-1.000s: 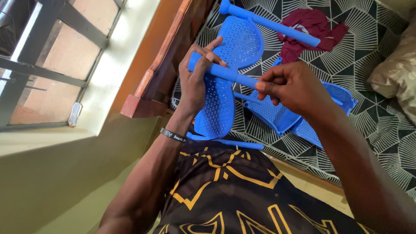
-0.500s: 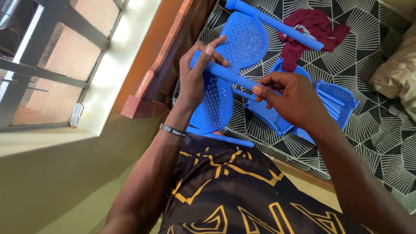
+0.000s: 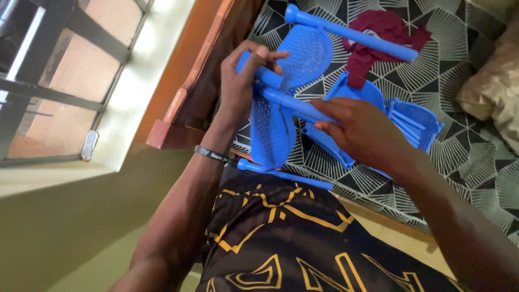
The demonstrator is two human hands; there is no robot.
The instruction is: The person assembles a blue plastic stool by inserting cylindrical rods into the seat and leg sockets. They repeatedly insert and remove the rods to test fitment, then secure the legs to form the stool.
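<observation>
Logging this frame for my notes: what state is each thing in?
left hand: gripping the end of the blue tube
right hand: closed on the same tube
perforated blue panel: held up, on edge
second blue tube: lying on the patterned sheet
maroon cloth: crumpled

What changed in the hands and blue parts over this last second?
The right hand slid along the blue rod toward the left hand, closing more fully over it. The left hand stayed clamped on the rod's end against the perforated blue panel. The second blue rod and maroon cloth lie as before.
</observation>
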